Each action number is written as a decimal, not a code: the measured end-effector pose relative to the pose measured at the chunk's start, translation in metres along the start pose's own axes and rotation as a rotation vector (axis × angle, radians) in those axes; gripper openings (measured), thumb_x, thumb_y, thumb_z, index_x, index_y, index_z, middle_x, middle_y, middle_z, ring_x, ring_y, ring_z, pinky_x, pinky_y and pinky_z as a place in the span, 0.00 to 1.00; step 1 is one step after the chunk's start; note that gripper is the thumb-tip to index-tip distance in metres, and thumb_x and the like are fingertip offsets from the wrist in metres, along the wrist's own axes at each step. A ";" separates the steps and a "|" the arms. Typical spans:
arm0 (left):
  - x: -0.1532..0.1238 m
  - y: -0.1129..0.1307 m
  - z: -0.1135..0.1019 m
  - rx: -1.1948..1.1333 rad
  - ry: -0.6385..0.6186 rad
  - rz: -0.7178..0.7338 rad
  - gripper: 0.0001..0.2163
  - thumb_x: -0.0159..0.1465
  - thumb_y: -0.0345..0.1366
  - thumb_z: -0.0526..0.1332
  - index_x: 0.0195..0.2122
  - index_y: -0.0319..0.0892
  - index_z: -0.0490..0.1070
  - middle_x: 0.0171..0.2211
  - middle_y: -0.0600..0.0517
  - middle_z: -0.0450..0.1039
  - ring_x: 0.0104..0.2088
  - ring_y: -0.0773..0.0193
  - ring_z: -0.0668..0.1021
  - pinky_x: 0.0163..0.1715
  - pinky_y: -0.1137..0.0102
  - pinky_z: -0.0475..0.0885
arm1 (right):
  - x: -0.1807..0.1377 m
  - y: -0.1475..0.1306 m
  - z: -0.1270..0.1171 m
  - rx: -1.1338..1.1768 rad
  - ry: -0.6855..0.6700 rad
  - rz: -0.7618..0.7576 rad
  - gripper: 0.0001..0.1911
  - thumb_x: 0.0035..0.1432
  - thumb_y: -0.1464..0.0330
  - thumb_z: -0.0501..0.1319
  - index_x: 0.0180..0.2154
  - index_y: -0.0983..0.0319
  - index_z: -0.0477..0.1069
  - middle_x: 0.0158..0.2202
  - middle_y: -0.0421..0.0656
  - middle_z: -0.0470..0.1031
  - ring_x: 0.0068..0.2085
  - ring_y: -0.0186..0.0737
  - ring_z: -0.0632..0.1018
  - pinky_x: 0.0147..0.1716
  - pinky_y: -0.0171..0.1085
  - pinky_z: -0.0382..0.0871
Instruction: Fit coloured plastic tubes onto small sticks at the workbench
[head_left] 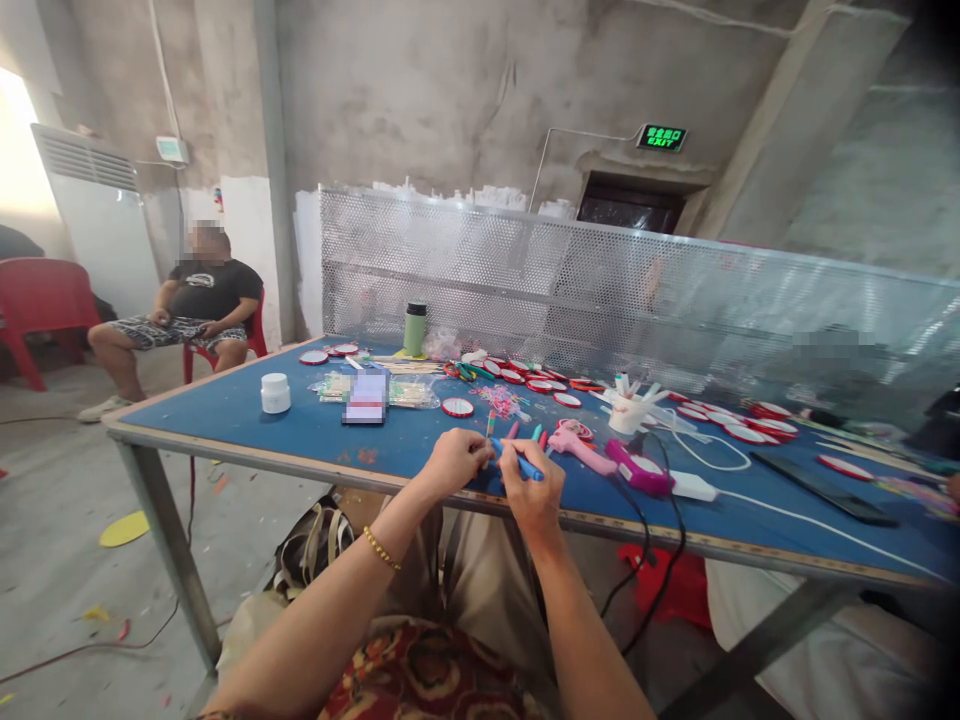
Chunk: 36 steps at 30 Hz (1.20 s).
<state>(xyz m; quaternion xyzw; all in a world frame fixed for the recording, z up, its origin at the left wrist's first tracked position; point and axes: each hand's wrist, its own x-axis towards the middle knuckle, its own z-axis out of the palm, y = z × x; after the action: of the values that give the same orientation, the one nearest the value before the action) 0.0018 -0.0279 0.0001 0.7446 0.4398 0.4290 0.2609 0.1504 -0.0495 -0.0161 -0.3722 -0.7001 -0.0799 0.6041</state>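
My right hand (538, 492) is closed round a blue marker (531, 468), its tip pointing left toward my other hand. With its fingers pinched, my left hand (459, 460) holds a thin stick (491, 424) upright; green and orange show near its top. The two hands nearly meet above the table's front edge. Just beyond them lie a green marker (537, 432) and a purple one (513, 430). A pink glue gun (581, 447) rests right of my right hand. Behind my hands is a pile of small pink and coloured pieces (504, 401).
On the blue table (225, 410) stand a white jar (276, 393), a green bottle (415, 329) and a white cup of pens (628, 412). A phone (365, 396), red-rimmed discs (457, 407), a purple device (639, 467) and cables lie around. A person (210, 300) sits at left.
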 end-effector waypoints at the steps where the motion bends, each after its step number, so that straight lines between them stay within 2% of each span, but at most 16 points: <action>1: 0.000 0.000 0.000 -0.003 0.001 -0.002 0.13 0.62 0.36 0.57 0.21 0.39 0.71 0.17 0.56 0.66 0.22 0.69 0.68 0.27 0.74 0.60 | 0.000 0.000 0.000 -0.002 0.004 0.002 0.11 0.66 0.65 0.57 0.33 0.60 0.74 0.25 0.40 0.79 0.25 0.36 0.78 0.28 0.33 0.72; 36: -0.001 -0.001 0.001 0.000 0.000 -0.010 0.12 0.60 0.34 0.56 0.21 0.39 0.71 0.16 0.57 0.65 0.21 0.70 0.67 0.27 0.74 0.59 | -0.001 0.000 0.000 -0.015 -0.010 -0.044 0.12 0.67 0.66 0.56 0.33 0.60 0.74 0.26 0.40 0.79 0.25 0.35 0.78 0.27 0.33 0.71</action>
<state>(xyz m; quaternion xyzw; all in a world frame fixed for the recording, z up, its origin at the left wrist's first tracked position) 0.0020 -0.0278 -0.0016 0.7424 0.4435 0.4278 0.2630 0.1503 -0.0505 -0.0168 -0.3616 -0.7106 -0.0963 0.5958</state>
